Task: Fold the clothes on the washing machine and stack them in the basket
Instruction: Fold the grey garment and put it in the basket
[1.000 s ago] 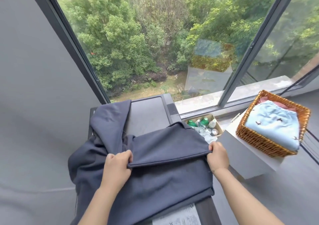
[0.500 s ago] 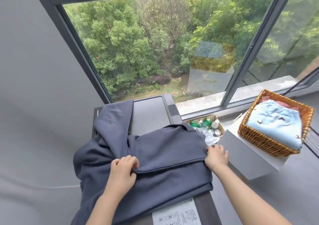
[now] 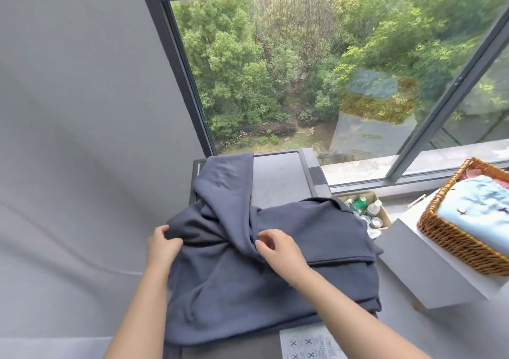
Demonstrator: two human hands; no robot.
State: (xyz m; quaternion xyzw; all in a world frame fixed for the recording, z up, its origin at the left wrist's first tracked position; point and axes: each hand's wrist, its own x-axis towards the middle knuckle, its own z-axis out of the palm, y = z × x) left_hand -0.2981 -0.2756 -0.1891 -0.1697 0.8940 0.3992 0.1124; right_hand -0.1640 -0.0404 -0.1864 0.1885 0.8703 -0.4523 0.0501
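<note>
A dark grey-blue garment lies partly folded on the dark washing machine top, one sleeve stretching toward the window. My left hand grips the garment's bunched left edge. My right hand pinches a fold of the sleeve near the garment's middle. At the right, a woven wicker basket stands on a grey box and holds a folded light blue garment over something pink.
A grey wall runs along the left. A large window with a dark frame is straight ahead. A cardboard box of bottles sits between the machine and the grey box. A white label is on the machine's near edge.
Both hands let go of the folded flap and moved left. My left hand now grips the left edge; my right hand crossed from the right edge to the sleeve in the middle.
</note>
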